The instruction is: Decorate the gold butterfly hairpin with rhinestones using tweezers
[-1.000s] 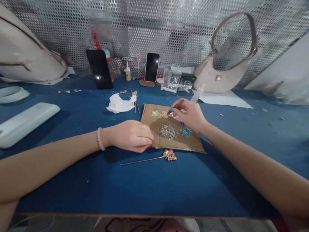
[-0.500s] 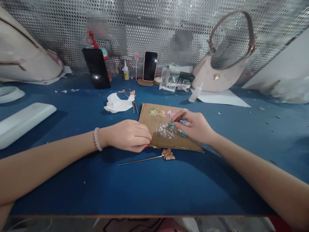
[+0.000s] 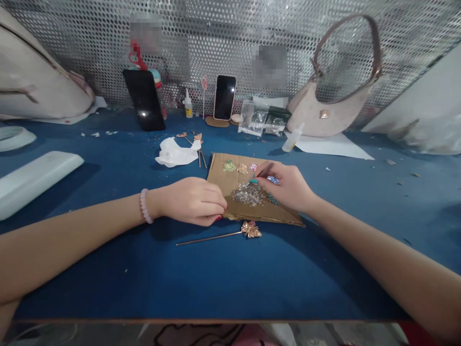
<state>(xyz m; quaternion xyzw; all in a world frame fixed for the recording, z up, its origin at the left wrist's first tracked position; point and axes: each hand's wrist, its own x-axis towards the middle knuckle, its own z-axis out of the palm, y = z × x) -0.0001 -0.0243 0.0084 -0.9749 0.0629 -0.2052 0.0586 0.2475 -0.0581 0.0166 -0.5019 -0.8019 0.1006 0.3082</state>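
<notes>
My left hand (image 3: 196, 201) is closed at the near left corner of a flat piece of cardboard (image 3: 219, 168), its fingertips on the edge. In my right hand (image 3: 288, 186) is a pair of dark tweezers (image 3: 266, 170), pinched and pointing down at a heap of clear, silvery rhinestones (image 3: 248, 195). Smaller piles lie around that heap: green stones (image 3: 228, 166), champagne stones (image 3: 242, 168), pink stones (image 3: 254, 167) and blue stones (image 3: 272, 180), partly behind my right hand. A gold hairpin (image 3: 251, 229) with a leaf-shaped head lies in front of the cardboard.
Behind the cardboard lie crumpled white paper (image 3: 176, 153) and more gold hairpins (image 3: 198, 139). A glue bottle (image 3: 293, 138) leans at the back right; another glue bottle (image 3: 188, 105) stands near a phone (image 3: 225, 97). A black tablet-like device (image 3: 144, 101) and a handbag (image 3: 324, 113) stand along the mesh wall.
My right hand has shifted slightly left, and the tweezers stay low over the clear rhinestones. More of the blue pile shows. My left hand stays at the cardboard's corner.
</notes>
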